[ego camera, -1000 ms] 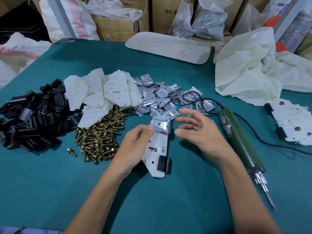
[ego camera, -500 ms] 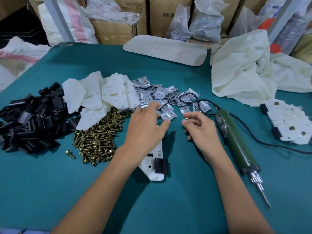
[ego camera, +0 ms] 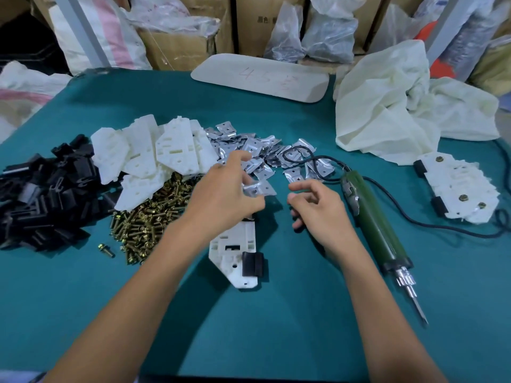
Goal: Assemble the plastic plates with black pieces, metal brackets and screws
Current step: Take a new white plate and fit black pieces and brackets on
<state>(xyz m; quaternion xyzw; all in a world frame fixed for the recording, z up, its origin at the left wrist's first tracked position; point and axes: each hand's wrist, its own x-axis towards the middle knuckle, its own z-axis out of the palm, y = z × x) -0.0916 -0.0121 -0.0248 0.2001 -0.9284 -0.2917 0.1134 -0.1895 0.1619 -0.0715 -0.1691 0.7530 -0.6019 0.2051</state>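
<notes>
Lift one bracket (ego camera: 260, 188) for the plate (ego camera: 231, 252)
Your left hand (ego camera: 229, 194) pinches it just beyond the plate's far end; your right hand (ego camera: 318, 211), loosely curled and empty, sits right of the plate. Take only one.

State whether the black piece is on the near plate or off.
On: the black piece sits clipped over the plastic plate's right edge.

Shiny metal brackets (ego camera: 260, 158), matt teal tabletop (ego camera: 276, 327)
</notes>
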